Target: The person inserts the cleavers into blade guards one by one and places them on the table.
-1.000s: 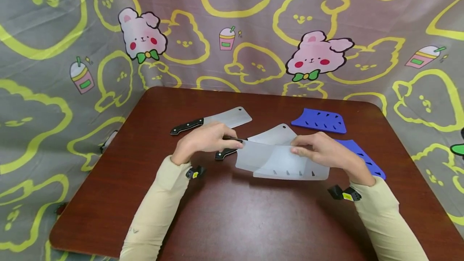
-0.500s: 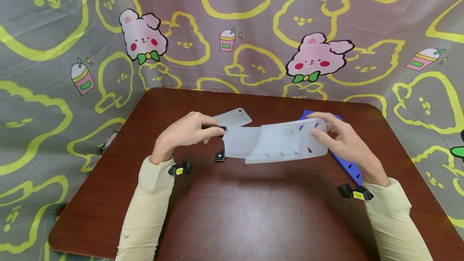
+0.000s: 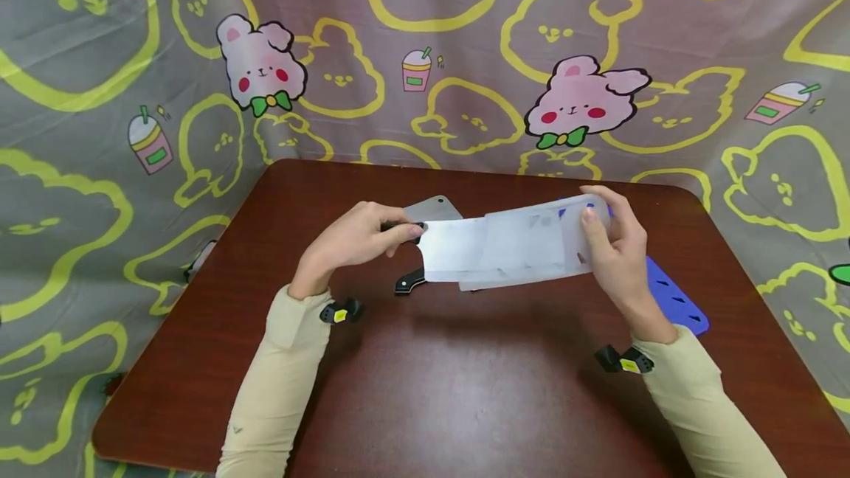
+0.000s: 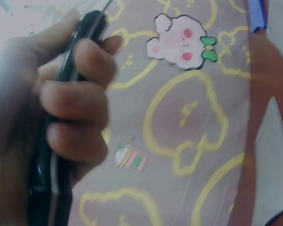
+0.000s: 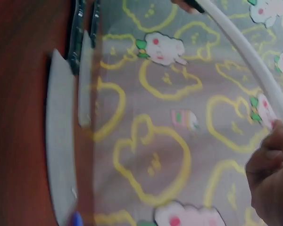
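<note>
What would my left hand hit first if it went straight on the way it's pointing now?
Likely the translucent cover, around part of the cleaver that the left hand grips; then the right hand at the cover's far end. Depth is hard to judge.

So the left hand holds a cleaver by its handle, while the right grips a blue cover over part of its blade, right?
Not quite: the cover in the right hand is translucent white, not blue, as the head view shows; the rest is right.
</note>
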Demonstrator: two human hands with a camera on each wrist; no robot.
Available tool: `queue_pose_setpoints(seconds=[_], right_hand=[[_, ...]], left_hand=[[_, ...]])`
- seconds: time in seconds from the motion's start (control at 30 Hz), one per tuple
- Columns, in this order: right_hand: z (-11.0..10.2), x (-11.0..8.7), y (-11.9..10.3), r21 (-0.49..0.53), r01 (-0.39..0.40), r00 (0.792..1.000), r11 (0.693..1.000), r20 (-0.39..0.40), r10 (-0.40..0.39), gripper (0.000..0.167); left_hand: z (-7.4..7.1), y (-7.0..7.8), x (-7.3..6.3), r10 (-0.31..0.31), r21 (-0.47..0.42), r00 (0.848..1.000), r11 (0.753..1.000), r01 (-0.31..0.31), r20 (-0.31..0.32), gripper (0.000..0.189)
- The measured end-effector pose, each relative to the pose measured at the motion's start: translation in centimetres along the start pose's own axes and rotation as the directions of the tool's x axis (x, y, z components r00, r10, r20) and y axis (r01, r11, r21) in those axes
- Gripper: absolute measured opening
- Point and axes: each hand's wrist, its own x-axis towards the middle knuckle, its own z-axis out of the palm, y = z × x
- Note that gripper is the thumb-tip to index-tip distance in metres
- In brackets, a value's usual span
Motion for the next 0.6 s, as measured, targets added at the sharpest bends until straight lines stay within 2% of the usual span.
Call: queue_pose_setpoints(seconds=[0.17, 0.37, 0.6], right_hand=[[1.4, -0.6, -0.2, -0.046, -0.027, 0.999, 0.999, 0.025, 0.028, 0.035], [1.5, -0.7, -0.2, -0.099, -0.045, 0.998, 0.994, 0.032, 0.049, 0.035], [1.2, -0.8, -0.2, -0.147, -0.066, 0.995, 0.987, 0.059, 0.075, 0.046]], left_hand=[[1.4, 0.4, 1.0, 0.061, 0.021, 0.998, 0.998, -0.061, 0.026, 0.030], [1.9, 1.1, 1.1, 0.037, 0.056, 0.999, 0.998, -0.037, -0.002, 0.027], [2.5, 1.8, 1.1, 0.051, 0.105, 0.998, 0.993, -0.047, -0.034, 0.030]])
